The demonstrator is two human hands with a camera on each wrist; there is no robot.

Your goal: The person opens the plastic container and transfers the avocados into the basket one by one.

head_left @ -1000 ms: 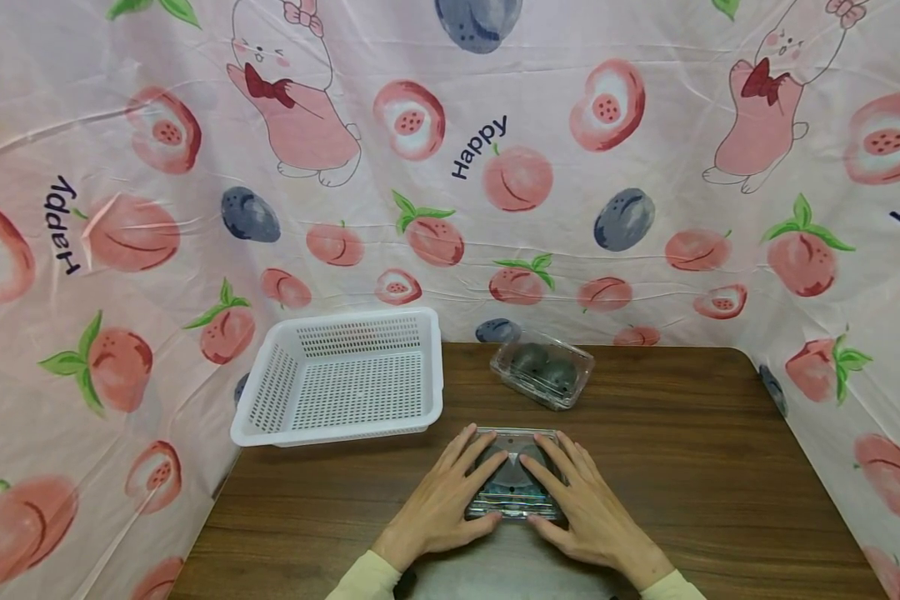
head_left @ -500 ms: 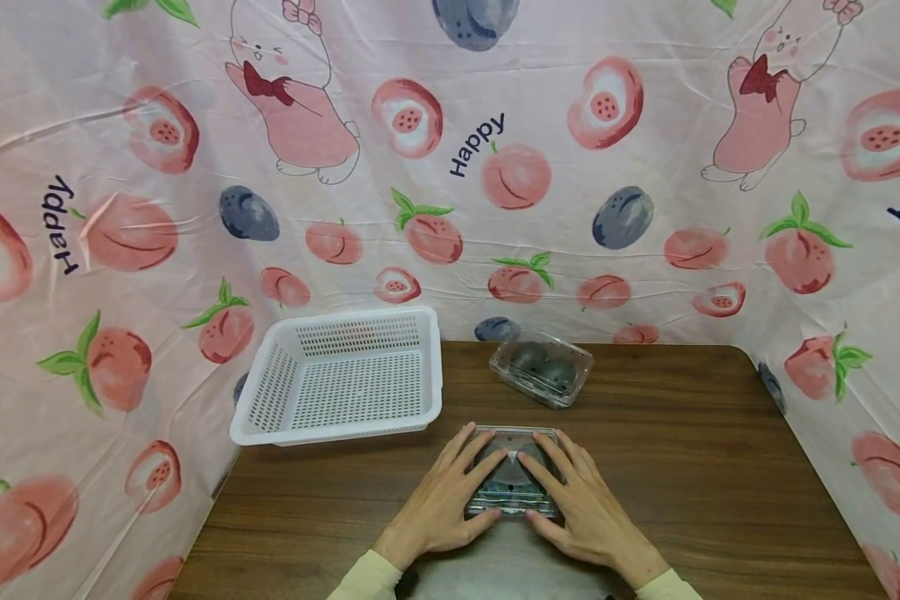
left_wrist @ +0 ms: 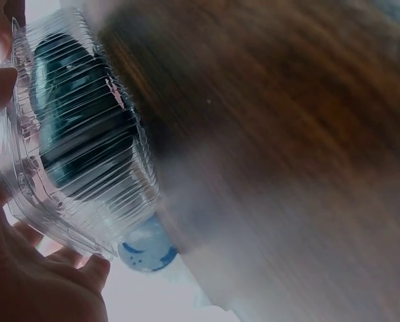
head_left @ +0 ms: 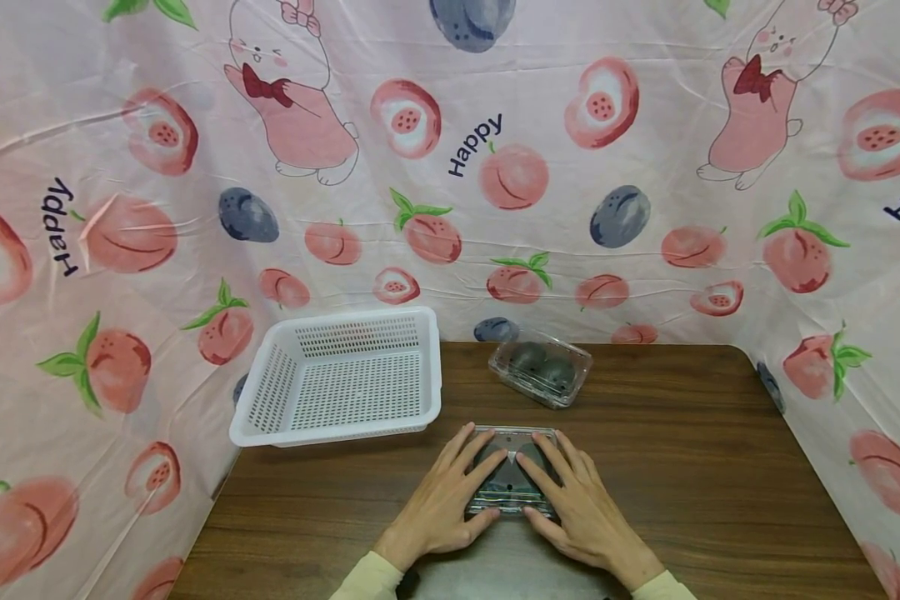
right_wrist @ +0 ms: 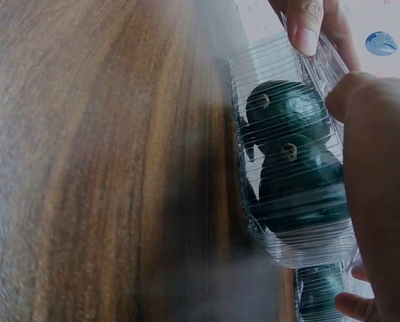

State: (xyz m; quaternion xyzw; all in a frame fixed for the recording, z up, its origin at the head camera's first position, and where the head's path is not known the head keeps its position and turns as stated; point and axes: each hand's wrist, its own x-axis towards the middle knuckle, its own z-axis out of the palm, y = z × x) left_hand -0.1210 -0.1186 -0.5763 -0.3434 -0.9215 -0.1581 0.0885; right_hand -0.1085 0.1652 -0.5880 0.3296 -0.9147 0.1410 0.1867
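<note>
In the head view a clear plastic clamshell box (head_left: 511,477) lies on the table in front of me, its lid down. My left hand (head_left: 442,496) rests on its left side and my right hand (head_left: 587,500) on its right side. The fingers of both hands are spread and fairly straight over the lid, with the thumbs along the near edge. Through the ribbed wall in the right wrist view show dark green avocados (right_wrist: 301,184) with small brown stem ends. The left wrist view shows the same box (left_wrist: 86,134) from its other side, fingers at the lid rim.
A second clear box (head_left: 542,367) with dark round fruit stands behind, slightly right. At the back left sits a white perforated basket (head_left: 345,316) with nothing in it. A pink fruit-printed cloth (head_left: 540,233) hangs around the brown wooden table (head_left: 690,450).
</note>
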